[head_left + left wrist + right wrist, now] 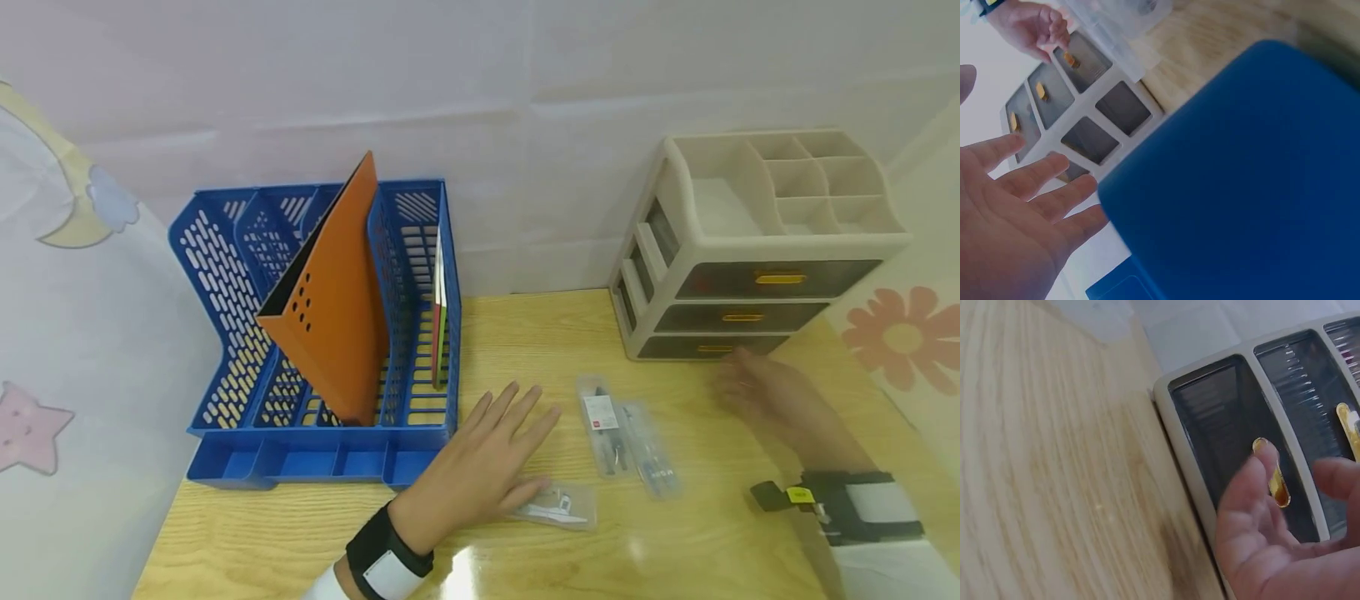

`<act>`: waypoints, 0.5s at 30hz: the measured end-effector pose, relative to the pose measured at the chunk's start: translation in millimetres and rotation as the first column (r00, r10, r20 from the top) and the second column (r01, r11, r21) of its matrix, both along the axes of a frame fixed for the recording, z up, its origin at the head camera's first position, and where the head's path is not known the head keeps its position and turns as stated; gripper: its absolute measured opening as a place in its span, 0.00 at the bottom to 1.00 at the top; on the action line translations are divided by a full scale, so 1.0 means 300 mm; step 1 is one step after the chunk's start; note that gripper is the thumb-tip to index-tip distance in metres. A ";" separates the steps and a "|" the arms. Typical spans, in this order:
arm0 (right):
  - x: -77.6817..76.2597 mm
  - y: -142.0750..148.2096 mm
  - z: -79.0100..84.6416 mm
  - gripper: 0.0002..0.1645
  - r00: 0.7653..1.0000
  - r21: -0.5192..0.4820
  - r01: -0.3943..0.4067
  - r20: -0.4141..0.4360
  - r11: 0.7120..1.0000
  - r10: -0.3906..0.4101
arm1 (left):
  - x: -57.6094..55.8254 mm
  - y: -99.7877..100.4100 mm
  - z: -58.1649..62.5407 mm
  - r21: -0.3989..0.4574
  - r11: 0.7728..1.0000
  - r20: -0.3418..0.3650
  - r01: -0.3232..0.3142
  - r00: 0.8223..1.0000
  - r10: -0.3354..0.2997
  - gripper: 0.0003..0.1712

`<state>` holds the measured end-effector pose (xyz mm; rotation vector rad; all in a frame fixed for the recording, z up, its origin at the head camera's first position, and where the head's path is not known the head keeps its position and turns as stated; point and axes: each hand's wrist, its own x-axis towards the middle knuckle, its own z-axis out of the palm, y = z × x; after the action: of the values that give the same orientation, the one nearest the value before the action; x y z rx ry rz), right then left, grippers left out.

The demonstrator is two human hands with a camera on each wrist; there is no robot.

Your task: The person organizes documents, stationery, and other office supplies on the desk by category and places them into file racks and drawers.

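Observation:
My right hand (765, 400), blurred in the head view, is at the bottom drawer (660, 347) of a white desktop drawer unit (802, 242). In the right wrist view one fingertip overlaps the drawer's gold handle (1279, 487), while the thumb stands apart; contact is unclear. All three drawers are closed. My left hand (487, 458) is palm down with fingers spread, beside the blue file organizer (420, 435). Its thumb overlaps a clear packet (577, 508) holding a white item. Nothing is gripped by the left hand (1010, 231).
Two clear packets, one labelled (600, 412) and one plainer (651, 458), lie on the wooden table (532, 333) between the hands. An orange folder (337, 308) leans in the organizer, near thin booklets (439, 325). Open compartments (798, 179) top the drawer unit.

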<state>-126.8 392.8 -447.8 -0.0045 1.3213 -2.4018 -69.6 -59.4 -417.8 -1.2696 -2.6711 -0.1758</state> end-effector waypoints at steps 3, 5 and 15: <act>-0.019 0.002 -0.017 0.26 0.994 -0.036 -0.104 -0.035 0.994 0.103 | 0.010 -0.006 -0.010 -0.010 1.000 -0.001 0.018 1.000 -0.018 0.45; -0.031 -0.001 -0.026 0.25 0.994 -0.055 -0.106 -0.033 0.993 0.104 | 0.016 -0.012 -0.019 -0.025 0.999 0.002 0.023 1.000 -0.023 0.46; -0.053 -0.012 -0.035 0.19 0.999 -0.060 -0.009 0.044 0.998 0.012 | 0.033 -0.032 -0.034 -0.097 0.995 0.030 0.026 0.999 -0.023 0.47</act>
<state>-142.7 389.2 -458.3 0.0246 1.2269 -2.4172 -59.7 -69.0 -428.1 -1.3391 -2.7201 -0.0680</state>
